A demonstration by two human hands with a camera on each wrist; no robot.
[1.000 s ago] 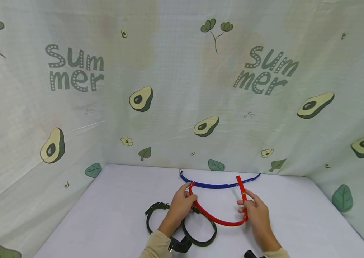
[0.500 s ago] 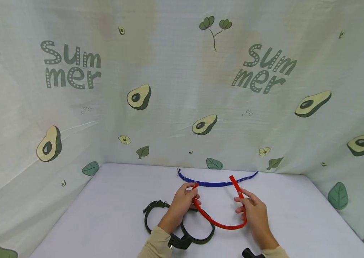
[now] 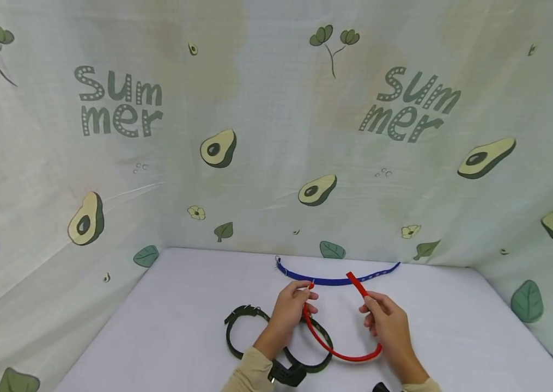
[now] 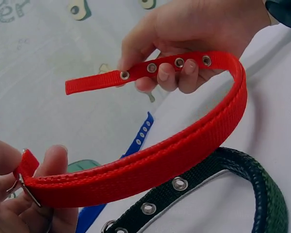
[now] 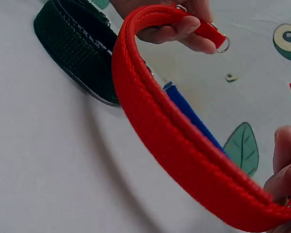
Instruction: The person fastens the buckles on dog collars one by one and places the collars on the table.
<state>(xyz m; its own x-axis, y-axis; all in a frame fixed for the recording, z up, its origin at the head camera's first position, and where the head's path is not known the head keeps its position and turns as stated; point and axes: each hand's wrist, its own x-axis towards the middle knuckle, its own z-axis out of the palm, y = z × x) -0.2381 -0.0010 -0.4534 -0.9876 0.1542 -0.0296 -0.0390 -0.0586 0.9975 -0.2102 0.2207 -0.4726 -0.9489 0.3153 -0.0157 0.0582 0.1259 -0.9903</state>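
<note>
"Pale curtain [image 3: 261,98], printed with avocados, leaves and the word 'summer', hangs behind the red strap [image 4: 145,170]; a white table [image 3: 183,294] spreads beneath it."

"Where exactly is that strap?"

"Between my two hands, bowed into an open U. Its middle sags towards me and looks lifted off the table. My left hand [image 3: 290,309] pinches the end with the metal buckle [image 4: 29,191]. My right hand [image 3: 390,326] grips the other end along its row of eyelets [image 4: 152,68], and the plain tip [image 4: 82,85] pokes out past my thumb."

"And around it?"

"Beyond the red strap, a blue strap [image 3: 332,282] lies stretched out. On the red strap's left are two dark green loops: the farther loop [image 3: 229,337] well clear of it, the nearer loop [image 3: 316,368] crossed by its curve as I look down."

"What could go wrong?"

"Twisting, I'd say. The webbing looks springy, so if one wrist turns, the tip could meet the buckle wrong side up. My left fingers sit close around the metal and could block its opening. If my right grip is too far back, the tip could bend on contact. And if I lower the strap, its curve could snag the nearer loop and drag it."
</note>
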